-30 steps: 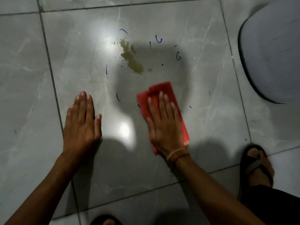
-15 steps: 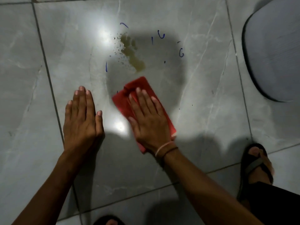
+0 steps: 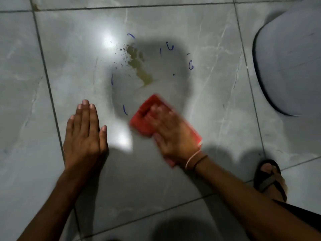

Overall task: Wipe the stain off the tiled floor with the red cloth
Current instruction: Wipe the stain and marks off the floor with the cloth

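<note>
A brownish-yellow stain [image 3: 139, 65] with small splatter dots lies on the grey tiled floor [image 3: 217, 101], ringed by short blue pen marks [image 3: 171, 46]. The folded red cloth [image 3: 145, 117] lies flat on the tile just below the stain, a short gap away from it. My right hand [image 3: 172, 134] presses flat on the cloth, blurred by motion. My left hand [image 3: 85, 134] rests flat on the floor to the left, fingers together, holding nothing.
A large grey rounded object [image 3: 291, 66] sits at the right edge. A foot in a dark sandal [image 3: 270, 180] stands at lower right. Bright light glare [image 3: 108, 42] lies left of the stain, and another patch between my hands.
My right hand slid the cloth left, then back to the right; it is blurred now. The left hand stayed planted. The stain looks unchanged.
</note>
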A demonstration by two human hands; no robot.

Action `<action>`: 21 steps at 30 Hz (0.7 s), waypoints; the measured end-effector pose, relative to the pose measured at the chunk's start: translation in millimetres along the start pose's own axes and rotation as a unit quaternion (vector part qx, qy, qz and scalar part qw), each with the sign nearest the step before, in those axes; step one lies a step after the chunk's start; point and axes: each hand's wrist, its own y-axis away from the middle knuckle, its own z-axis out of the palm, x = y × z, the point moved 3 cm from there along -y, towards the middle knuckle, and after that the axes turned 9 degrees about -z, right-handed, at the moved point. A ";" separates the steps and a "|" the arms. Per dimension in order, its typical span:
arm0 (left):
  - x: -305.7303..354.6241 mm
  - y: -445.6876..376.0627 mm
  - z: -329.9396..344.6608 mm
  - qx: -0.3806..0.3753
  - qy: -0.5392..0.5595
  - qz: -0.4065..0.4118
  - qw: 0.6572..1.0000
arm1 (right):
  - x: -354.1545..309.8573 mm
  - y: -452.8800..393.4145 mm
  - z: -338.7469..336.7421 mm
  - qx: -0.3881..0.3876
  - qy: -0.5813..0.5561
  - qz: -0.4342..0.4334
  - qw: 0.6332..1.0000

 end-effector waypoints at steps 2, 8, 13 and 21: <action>0.7 2.9 0.8 -0.011 0.000 -0.002 1.000 | 74.3 -19.7 -26.1 0.038 0.016 0.139 0.989; -1.4 3.9 0.6 0.008 -0.007 0.024 1.000 | -18.3 11.1 3.2 0.058 -0.032 0.223 0.973; -3.8 1.3 6.6 -0.020 0.008 -0.008 1.000 | -35.7 69.2 9.7 -0.027 -0.029 0.021 0.999; -0.5 3.3 6.0 -0.018 0.030 -0.011 0.999 | 43.6 1.7 -7.2 0.054 0.006 0.310 0.949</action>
